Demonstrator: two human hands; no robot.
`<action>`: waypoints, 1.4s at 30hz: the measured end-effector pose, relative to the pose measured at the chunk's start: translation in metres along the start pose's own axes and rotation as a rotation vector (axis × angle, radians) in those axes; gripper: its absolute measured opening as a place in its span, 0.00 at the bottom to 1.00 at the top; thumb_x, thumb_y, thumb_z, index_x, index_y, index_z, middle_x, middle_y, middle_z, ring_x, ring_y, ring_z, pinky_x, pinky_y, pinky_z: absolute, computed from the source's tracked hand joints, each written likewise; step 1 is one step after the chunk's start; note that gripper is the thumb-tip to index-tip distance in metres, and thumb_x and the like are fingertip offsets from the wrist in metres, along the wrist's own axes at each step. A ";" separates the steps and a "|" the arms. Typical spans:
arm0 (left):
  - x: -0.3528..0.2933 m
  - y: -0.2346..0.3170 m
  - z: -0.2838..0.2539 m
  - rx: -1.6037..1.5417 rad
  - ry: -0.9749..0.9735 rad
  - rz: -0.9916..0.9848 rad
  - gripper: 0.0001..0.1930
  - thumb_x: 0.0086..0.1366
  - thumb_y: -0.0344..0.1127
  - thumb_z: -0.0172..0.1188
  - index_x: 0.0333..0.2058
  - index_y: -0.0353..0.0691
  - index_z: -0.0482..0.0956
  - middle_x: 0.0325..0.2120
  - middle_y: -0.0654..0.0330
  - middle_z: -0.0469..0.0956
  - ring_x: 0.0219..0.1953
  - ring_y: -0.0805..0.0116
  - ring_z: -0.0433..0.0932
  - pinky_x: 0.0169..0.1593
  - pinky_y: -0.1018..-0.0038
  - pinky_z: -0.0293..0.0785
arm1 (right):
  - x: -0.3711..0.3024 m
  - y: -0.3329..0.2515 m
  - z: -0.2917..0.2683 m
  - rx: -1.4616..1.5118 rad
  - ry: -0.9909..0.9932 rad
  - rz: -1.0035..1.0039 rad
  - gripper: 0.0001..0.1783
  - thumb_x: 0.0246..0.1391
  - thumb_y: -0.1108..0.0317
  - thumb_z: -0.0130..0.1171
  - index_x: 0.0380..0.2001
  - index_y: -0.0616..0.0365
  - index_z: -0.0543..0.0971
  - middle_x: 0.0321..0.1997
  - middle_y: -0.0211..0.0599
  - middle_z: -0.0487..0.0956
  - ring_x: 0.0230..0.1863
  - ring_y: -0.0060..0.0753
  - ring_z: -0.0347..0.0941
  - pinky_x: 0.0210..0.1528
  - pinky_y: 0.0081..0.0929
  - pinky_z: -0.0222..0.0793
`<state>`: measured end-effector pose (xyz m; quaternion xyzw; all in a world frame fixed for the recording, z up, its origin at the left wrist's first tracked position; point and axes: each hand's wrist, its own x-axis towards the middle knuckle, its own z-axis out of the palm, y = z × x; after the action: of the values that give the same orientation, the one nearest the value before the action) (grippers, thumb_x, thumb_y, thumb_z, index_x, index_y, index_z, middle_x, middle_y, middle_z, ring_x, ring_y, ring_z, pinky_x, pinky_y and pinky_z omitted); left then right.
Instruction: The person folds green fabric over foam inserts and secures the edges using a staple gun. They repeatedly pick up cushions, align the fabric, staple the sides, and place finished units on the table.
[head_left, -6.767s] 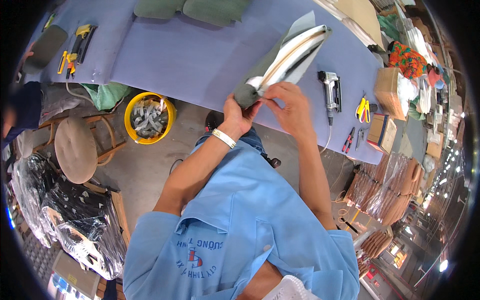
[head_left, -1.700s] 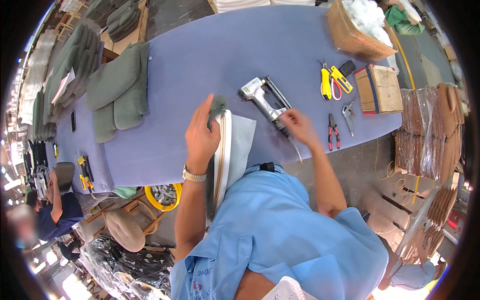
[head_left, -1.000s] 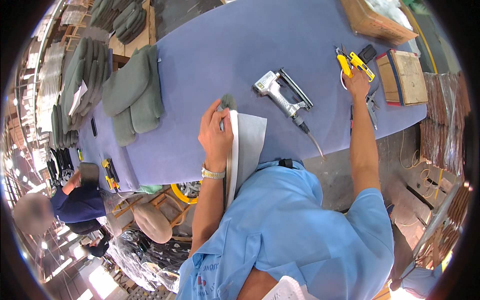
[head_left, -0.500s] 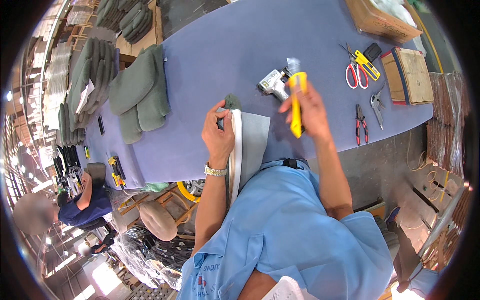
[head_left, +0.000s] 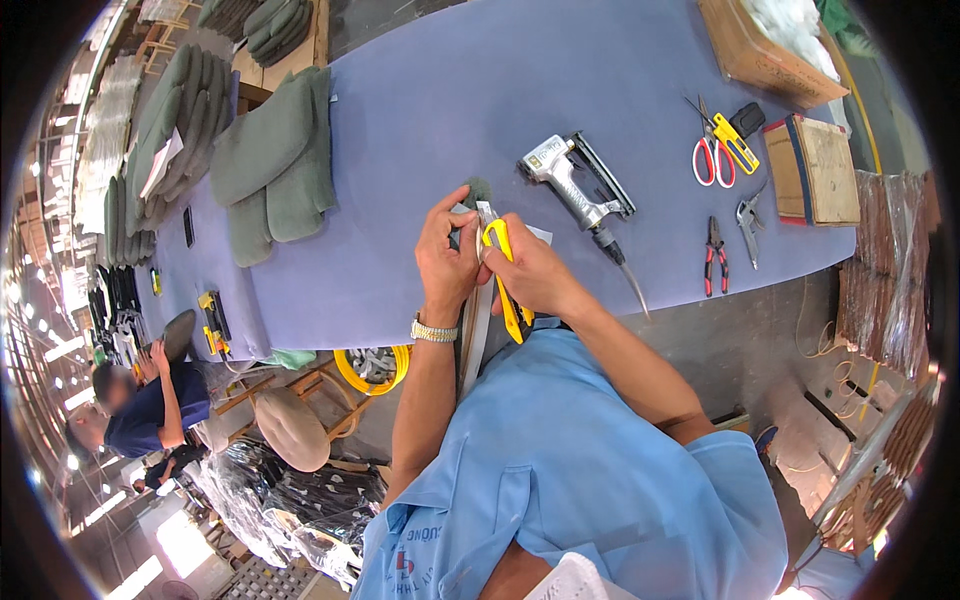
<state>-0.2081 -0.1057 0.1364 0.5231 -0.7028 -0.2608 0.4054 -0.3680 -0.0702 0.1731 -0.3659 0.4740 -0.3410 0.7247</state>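
My left hand (head_left: 446,250), with a metal watch on its wrist, pinches the far end of a long, narrow strip piece (head_left: 478,330) with a pale edge. Dark green fabric (head_left: 479,189) shows at its tip. My right hand (head_left: 535,270) is closed around a yellow utility knife (head_left: 507,285). The metal end of the knife lies against the strip beside my left fingers; the exact contact is hidden. To the right of my hands, a silver staple gun (head_left: 575,185) with a hose rests on the blue-grey table (head_left: 430,90).
At right lie red-handled scissors (head_left: 713,160), another yellow cutter (head_left: 736,143), pliers (head_left: 715,256), an air blow gun (head_left: 748,232) and boxes (head_left: 815,170). Green cushions (head_left: 275,165) are stacked at left. A yellow-rimmed bowl (head_left: 373,368) sits below the table edge; a co-worker (head_left: 150,400) is at far left.
My right hand has brought the knife left and down, from over the staple gun to the strip's end at my left fingers. The staple gun is now uncovered.
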 end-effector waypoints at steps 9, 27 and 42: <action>0.002 0.000 0.000 0.024 -0.022 0.053 0.05 0.65 0.24 0.64 0.34 0.35 0.76 0.53 0.48 0.82 0.50 0.50 0.84 0.51 0.63 0.79 | 0.003 -0.001 0.002 -0.059 0.038 0.051 0.13 0.69 0.67 0.45 0.46 0.66 0.59 0.32 0.47 0.81 0.19 0.40 0.81 0.17 0.34 0.77; 0.003 -0.007 0.002 -0.030 -0.003 0.032 0.05 0.66 0.25 0.64 0.34 0.35 0.76 0.52 0.48 0.83 0.49 0.52 0.84 0.51 0.63 0.78 | 0.009 -0.015 0.000 -0.156 0.041 0.160 0.12 0.69 0.66 0.47 0.45 0.62 0.60 0.31 0.42 0.79 0.19 0.34 0.77 0.19 0.35 0.77; 0.001 -0.010 0.005 -0.036 0.035 -0.018 0.05 0.66 0.24 0.63 0.33 0.35 0.75 0.49 0.49 0.84 0.47 0.56 0.84 0.49 0.65 0.78 | 0.014 -0.007 0.003 -0.228 0.020 0.130 0.11 0.69 0.66 0.46 0.45 0.61 0.59 0.27 0.42 0.74 0.17 0.35 0.76 0.18 0.37 0.77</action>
<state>-0.2067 -0.1102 0.1262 0.5265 -0.6860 -0.2678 0.4249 -0.3617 -0.0845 0.1737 -0.4108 0.5398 -0.2409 0.6941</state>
